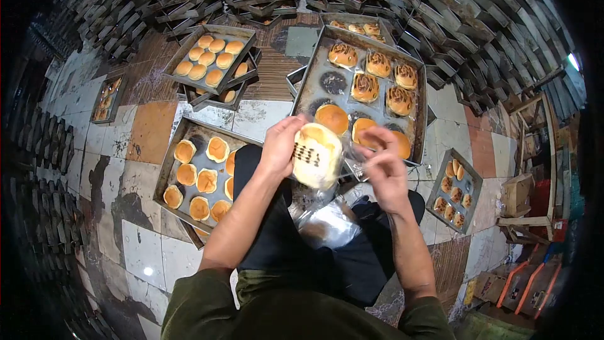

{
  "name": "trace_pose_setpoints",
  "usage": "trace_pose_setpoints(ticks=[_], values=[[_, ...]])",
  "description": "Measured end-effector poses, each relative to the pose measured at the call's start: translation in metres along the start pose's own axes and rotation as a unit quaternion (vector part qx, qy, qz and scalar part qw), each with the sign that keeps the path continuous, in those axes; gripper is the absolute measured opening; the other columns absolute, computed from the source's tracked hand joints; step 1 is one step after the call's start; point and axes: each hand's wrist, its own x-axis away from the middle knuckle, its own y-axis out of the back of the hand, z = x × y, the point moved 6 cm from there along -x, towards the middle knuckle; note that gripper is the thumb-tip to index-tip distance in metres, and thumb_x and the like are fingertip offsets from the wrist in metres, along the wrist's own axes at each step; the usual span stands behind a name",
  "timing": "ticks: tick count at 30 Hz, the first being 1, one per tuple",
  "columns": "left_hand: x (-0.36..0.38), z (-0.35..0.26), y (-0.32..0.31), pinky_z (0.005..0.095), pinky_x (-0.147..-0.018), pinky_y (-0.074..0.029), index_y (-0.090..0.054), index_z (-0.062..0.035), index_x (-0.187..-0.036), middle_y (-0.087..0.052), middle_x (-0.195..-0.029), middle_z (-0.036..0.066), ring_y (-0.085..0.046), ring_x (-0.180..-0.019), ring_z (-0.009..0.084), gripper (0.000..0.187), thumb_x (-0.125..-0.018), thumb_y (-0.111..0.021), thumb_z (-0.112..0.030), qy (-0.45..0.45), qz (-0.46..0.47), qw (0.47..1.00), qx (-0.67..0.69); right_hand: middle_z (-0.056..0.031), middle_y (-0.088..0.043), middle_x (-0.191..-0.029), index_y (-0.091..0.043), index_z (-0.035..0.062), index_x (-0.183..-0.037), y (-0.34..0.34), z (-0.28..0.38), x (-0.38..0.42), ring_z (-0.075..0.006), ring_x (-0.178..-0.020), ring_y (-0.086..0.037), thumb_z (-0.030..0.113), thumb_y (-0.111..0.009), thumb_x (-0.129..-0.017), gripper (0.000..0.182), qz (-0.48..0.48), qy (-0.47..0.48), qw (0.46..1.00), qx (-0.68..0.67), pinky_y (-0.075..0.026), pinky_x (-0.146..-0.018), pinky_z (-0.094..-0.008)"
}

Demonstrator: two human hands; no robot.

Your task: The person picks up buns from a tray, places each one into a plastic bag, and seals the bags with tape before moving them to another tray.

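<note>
Head view: bun (318,156) (pale) against left hand (281,147).

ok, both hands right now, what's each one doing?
Left hand: closed on a bun with clear plastic around it.
Right hand: fingers curled and blurred, beside the bun; can't tell whether it grips the plastic.

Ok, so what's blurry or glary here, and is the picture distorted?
Head view: the right hand looks motion-blurred; the clear plastic on the lap has white glare, and a floor tile shows a bright spot; the stacked trays curve around with wide-angle distortion, and the corners go black.
</note>
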Motion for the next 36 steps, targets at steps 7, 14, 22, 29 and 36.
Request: trace_pose_setpoints(ticks=[7, 14, 22, 29, 36], values=[[0.032, -0.021, -0.008, 0.0235, -0.068, -0.044, -0.062, 0.004, -0.086, -0.062, -0.079, 0.005, -0.052, -0.072, 0.0079, 0.028, -0.09, -0.05, -0.021, -0.28, -0.208, 0.921, -0.175, -0.0025, -0.047, -0.072, -0.046, 0.0038, -0.08, -0.015, -0.052, 0.029, -0.0093, -0.064, -0.044, 0.022, -0.051, -0.09, 0.021, -0.18, -0.235, 0.932, 0.211, -0.039, -0.06, -0.0243], [-0.021, -0.007, 0.02, 0.0247, -0.061, -0.047, -0.06, 0.0026, -0.083, -0.06, -0.073, 0.005, -0.056, -0.067, 0.0104, 0.019, -0.087, -0.054, -0.016, -0.081, -0.061, 0.994, -0.048, -0.0018, -0.044, -0.084, -0.048, 0.0006, -0.068, 0.002, -0.038, 0.013, -0.0082, -0.071, -0.039, 0.01, -0.051, -0.087, 0.021, -0.075, -0.149, 0.986, -0.011, -0.031, -0.064, -0.0216], [-0.022, 0.015, -0.004, 0.0246, -0.056, -0.043, -0.051, -0.0017, -0.095, -0.053, -0.077, 0.005, -0.049, -0.066, 0.0106, 0.034, -0.089, -0.051, -0.036, -0.093, -0.108, 0.96, -0.24, 0.0009, -0.05, -0.074, -0.053, 0.0066, -0.078, 0.011, -0.046, -0.021, -0.0084, -0.072, -0.049, 0.014, -0.048, -0.088, 0.013, -0.235, -0.274, 0.893, -0.269, -0.045, -0.07, -0.0278], [-0.057, -0.043, -0.069, 0.0361, -0.057, -0.043, -0.059, 0.0002, -0.07, -0.057, -0.059, 0.013, -0.056, -0.056, 0.0199, 0.036, -0.086, -0.053, -0.031, -0.209, 0.033, 0.792, -0.573, -0.0014, -0.057, -0.08, -0.056, 0.0052, -0.083, 0.041, -0.067, -0.046, -0.012, -0.075, -0.058, 0.014, -0.047, -0.089, 0.014, -0.208, -0.242, 0.934, -0.158, -0.051, -0.068, -0.0293], [-0.218, -0.021, 0.009, 0.0305, -0.044, -0.043, -0.061, 0.0012, -0.075, -0.057, -0.054, 0.007, -0.055, -0.045, 0.0163, 0.031, -0.086, -0.057, -0.028, -0.016, 0.006, 0.84, -0.543, -0.0117, -0.056, -0.082, -0.05, -0.0009, -0.082, 0.086, -0.134, -0.032, -0.0188, -0.072, -0.058, 0.009, -0.044, -0.087, 0.012, -0.321, -0.299, 0.886, -0.152, -0.053, -0.066, -0.0315]])
